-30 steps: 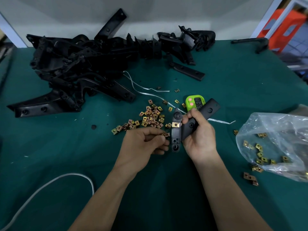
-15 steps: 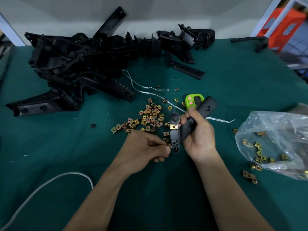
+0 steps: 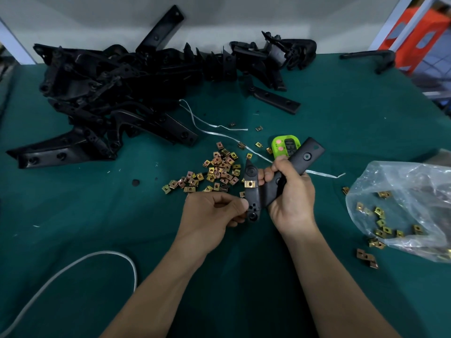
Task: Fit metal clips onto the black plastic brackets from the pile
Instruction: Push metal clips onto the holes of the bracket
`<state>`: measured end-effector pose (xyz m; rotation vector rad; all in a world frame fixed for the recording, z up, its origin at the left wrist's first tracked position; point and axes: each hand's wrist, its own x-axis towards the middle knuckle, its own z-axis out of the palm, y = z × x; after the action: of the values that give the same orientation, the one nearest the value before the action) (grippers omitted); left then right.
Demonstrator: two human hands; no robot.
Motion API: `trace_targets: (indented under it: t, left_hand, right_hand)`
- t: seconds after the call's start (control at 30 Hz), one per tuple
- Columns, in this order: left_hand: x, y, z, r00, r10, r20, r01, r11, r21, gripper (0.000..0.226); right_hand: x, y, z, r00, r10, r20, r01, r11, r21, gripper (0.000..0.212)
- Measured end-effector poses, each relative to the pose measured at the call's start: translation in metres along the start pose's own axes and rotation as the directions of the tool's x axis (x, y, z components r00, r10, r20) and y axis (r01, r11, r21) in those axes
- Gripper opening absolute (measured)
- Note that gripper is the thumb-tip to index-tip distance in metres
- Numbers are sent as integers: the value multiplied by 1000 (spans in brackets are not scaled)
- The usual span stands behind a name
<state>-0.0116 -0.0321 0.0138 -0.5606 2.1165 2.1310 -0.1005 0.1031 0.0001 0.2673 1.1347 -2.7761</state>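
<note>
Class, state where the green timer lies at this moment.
Head view: the timer lies right of centre on the table, just beyond the right hand, partly behind the bracket it grips, right of the loose clips.

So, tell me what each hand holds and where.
The right hand grips the black bracket round its middle, at the bend; the left hand pinches its lower end.

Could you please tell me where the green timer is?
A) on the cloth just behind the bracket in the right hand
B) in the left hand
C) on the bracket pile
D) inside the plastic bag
A: the green timer lies on the cloth, partly hidden behind the black bracket in the right hand's grip.
</note>
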Motion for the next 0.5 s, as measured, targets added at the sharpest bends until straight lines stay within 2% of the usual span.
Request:
trace_targets:
  t: [0.13, 0.3, 0.4, 0.5]
  left_hand:
    - [-3, -4, 11, 996, 2, -87, -5, 999, -42, 12]
    - [-11, -7, 25, 990, 38, -133, -37, 999, 8, 12]
    - [-12, -5, 26, 996, 48, -81, -47, 999, 17, 18]
    - [-8, -1, 15, 999, -24, 23, 25, 999, -42, 23]
  right_hand:
    - [-2, -1, 1, 998, -45, -53, 45, 999, -2, 21]
    - [-6, 1, 1, 979, -147, -141, 146, 989, -15, 21]
    - [-6, 1, 0, 973, -140, -183, 141, 990, -10, 26]
    - [-5, 0, 2, 974, -124, -190, 129, 992, 14, 25]
